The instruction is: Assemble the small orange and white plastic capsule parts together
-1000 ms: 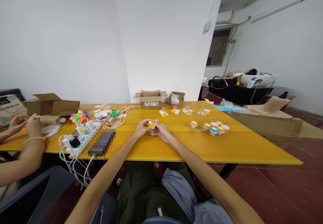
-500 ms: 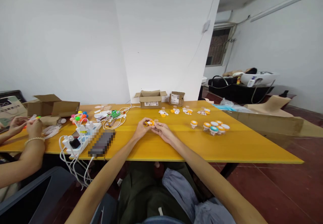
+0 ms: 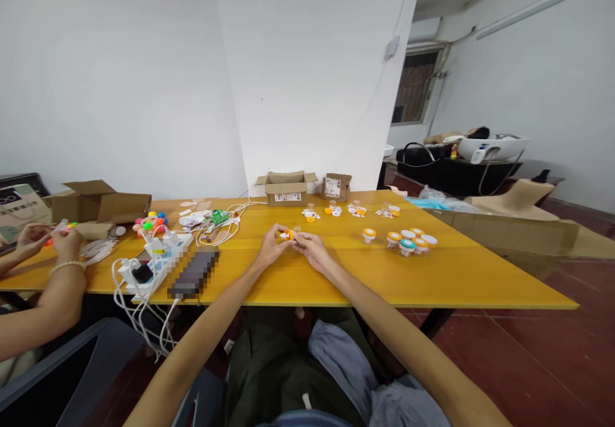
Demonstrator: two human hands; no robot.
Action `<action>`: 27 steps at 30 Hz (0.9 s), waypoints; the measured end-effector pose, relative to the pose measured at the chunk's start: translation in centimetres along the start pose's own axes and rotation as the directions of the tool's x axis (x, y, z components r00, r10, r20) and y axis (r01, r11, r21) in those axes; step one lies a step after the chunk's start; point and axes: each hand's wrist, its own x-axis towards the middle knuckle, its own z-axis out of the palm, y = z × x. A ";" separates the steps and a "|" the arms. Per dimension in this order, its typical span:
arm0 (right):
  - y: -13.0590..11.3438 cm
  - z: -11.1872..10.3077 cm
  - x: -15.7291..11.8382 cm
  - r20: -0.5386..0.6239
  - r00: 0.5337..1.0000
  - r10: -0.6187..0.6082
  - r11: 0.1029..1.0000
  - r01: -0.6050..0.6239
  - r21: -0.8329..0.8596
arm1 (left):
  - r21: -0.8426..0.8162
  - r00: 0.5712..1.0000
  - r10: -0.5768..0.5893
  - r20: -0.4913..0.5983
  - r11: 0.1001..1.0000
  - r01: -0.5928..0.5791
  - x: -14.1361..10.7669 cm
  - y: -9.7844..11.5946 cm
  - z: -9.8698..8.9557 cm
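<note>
Over the middle of the yellow table (image 3: 307,286), my left hand (image 3: 270,246) is closed on a small orange and white piece (image 3: 288,235). My right hand (image 3: 311,249) meets it from the right, fingertips pinched at the piece's edge; whether they hold a separate part is too small to tell. A clear round piece (image 3: 297,229) lies just behind the fingers. To the right stand several small clear jars with orange, white and teal lids (image 3: 407,245), and one orange-lidded jar (image 3: 369,234) stands apart.
Small part piles (image 3: 311,213) lie before two cardboard boxes (image 3: 287,193) (image 3: 336,187). Left are a power strip (image 3: 161,261) with cables, a dark phone (image 3: 193,273), coloured balls (image 3: 150,223) and another person's hands (image 3: 65,244).
The orange and white piece has turned slightly between my fingers. My hands have otherwise hardly moved.
</note>
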 end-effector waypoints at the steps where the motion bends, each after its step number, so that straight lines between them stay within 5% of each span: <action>1: 0.0 0.0 0.0 -0.002 1.000 -0.003 1.000 0.003 -0.001 | 0.004 1.000 0.001 -0.004 1.000 -0.001 0.0 0.0 0.0; 27: -0.2 -0.1 0.1 0.044 0.999 0.022 1.000 -0.022 0.002 | -0.013 0.997 0.057 0.059 0.998 -0.056 0.0 -0.3 -0.4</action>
